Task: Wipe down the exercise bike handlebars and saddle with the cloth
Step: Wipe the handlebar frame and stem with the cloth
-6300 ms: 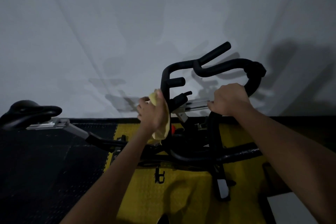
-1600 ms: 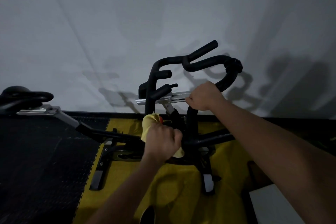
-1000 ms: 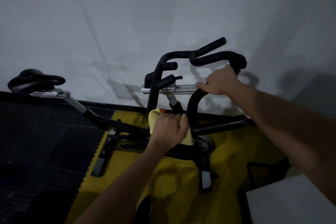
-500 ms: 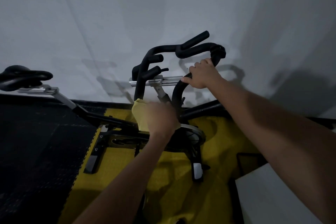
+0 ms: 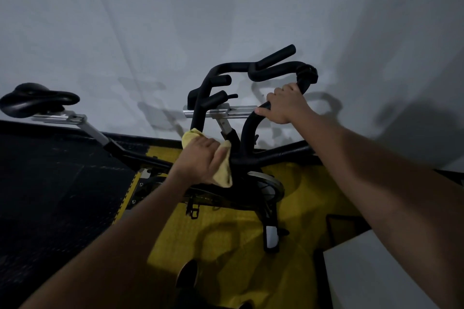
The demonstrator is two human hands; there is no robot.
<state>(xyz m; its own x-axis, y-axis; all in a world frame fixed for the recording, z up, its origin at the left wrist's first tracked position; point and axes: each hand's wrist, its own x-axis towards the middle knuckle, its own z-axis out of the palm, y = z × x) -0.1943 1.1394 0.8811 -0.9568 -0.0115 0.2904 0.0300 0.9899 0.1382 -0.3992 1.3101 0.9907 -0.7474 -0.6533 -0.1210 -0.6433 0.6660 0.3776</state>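
The black handlebars (image 5: 273,70) of the exercise bike rise in the middle of the view, with several padded prongs. My left hand (image 5: 202,160) presses a yellow cloth (image 5: 222,170) around the lower near bend of the left bar. My right hand (image 5: 286,105) grips the right bar where it curves up. The black saddle (image 5: 37,99) sits at the far left on its silver rail, away from both hands.
A pale wall stands close behind the bike. Below are a yellow floor mat (image 5: 238,253) and black floor tiles (image 5: 50,195) to the left. The flywheel (image 5: 268,183) and a black base foot (image 5: 271,236) lie under the bars. A white block (image 5: 376,276) sits at lower right.
My left hand with the cloth has stayed low on the left bar, shifting a little along the bend. My right hand keeps its grip on the right bar. The camera view has shifted.
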